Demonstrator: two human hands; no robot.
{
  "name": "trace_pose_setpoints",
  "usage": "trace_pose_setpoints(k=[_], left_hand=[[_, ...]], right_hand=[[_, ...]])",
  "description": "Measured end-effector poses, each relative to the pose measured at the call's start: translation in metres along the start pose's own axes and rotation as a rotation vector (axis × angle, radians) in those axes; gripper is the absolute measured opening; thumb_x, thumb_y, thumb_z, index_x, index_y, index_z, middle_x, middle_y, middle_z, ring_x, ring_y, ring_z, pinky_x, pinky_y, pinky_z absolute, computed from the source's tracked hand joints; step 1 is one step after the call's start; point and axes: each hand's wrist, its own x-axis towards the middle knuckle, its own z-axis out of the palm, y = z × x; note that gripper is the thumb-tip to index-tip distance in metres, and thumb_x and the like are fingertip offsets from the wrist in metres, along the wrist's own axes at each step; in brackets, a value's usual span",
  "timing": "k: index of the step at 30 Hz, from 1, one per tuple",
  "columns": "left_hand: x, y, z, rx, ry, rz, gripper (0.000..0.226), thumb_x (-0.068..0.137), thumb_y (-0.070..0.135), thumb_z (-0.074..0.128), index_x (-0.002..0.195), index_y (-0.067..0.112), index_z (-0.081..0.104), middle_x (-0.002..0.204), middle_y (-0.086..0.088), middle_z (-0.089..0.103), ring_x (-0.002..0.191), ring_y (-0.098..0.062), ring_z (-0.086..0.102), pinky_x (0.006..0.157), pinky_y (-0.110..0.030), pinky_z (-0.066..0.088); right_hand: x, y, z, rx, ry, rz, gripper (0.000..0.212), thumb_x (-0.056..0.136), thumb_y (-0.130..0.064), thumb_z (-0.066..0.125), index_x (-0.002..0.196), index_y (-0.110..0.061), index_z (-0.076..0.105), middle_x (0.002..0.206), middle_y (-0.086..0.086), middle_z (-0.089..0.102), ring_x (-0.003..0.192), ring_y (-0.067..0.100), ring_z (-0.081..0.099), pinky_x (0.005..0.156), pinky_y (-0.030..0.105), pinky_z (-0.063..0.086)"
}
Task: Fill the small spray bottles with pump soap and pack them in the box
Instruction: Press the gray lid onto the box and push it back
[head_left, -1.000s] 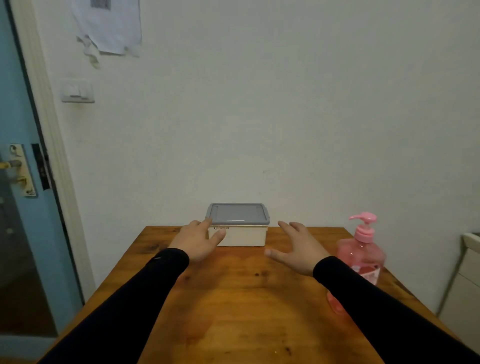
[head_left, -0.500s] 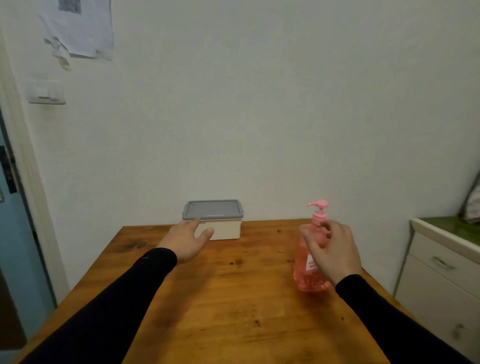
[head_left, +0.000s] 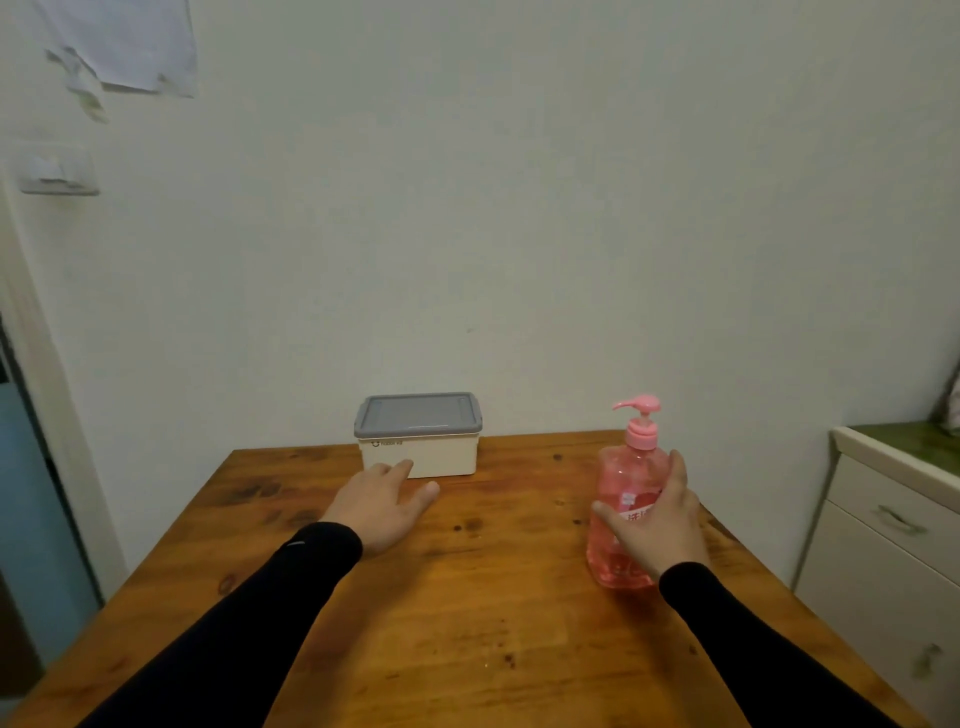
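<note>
Wooden table (head_left: 467, 623): right hand (head_left: 657, 525) spread against soap bottle (head_left: 621, 499); grip unclear.

Lidded cream box (head_left: 418, 448) left of upright pink soap bottle (head_left: 626, 499).

I'm looking at a wooden table (head_left: 467, 623) with a warm varnished sheen and dark knots. The box (head_left: 421, 457) looks like matt cream plastic, and its lid (head_left: 417, 418) is grey plastic, smooth. The soap bottle (head_left: 623, 499) is clear glossy pink plastic with an opaque pink pump. My sleeves (head_left: 249, 613) look like matt black cloth.
</note>
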Motion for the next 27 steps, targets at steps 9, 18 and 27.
trace_pose_setpoints(k=[9,18,27], left_hand=[[0.027,-0.011,0.009,0.031,-0.003,-0.031,0.074,0.089,0.069,0.028,0.148,0.024,0.024,0.151,-0.006,0.032,0.136,-0.024,0.03,0.108,-0.038,0.027],[0.075,-0.029,0.009,0.062,0.031,-0.015,0.071,0.092,0.064,0.025,0.148,0.021,0.026,0.151,-0.005,0.033,0.137,-0.023,0.03,0.11,-0.038,0.026],[0.142,-0.054,0.014,0.091,0.05,0.011,0.068,0.093,0.062,0.024,0.147,0.02,0.028,0.148,-0.006,0.038,0.134,-0.023,0.033,0.108,-0.036,0.026]], right_hand=[[0.018,-0.005,0.013,-0.08,0.102,-0.09,0.109,0.054,-0.052,0.084,0.138,-0.037,0.016,0.137,0.008,0.048,0.116,0.031,0.054,0.082,0.044,0.051],[0.064,-0.037,0.063,0.048,0.039,-0.135,0.112,0.055,-0.046,0.086,0.142,-0.029,0.017,0.142,0.005,0.044,0.124,0.028,0.047,0.094,0.044,0.045],[0.132,-0.073,0.131,0.146,0.028,-0.164,0.107,0.061,-0.042,0.085,0.142,-0.03,0.016,0.136,0.007,0.047,0.118,0.031,0.052,0.09,0.044,0.047]])
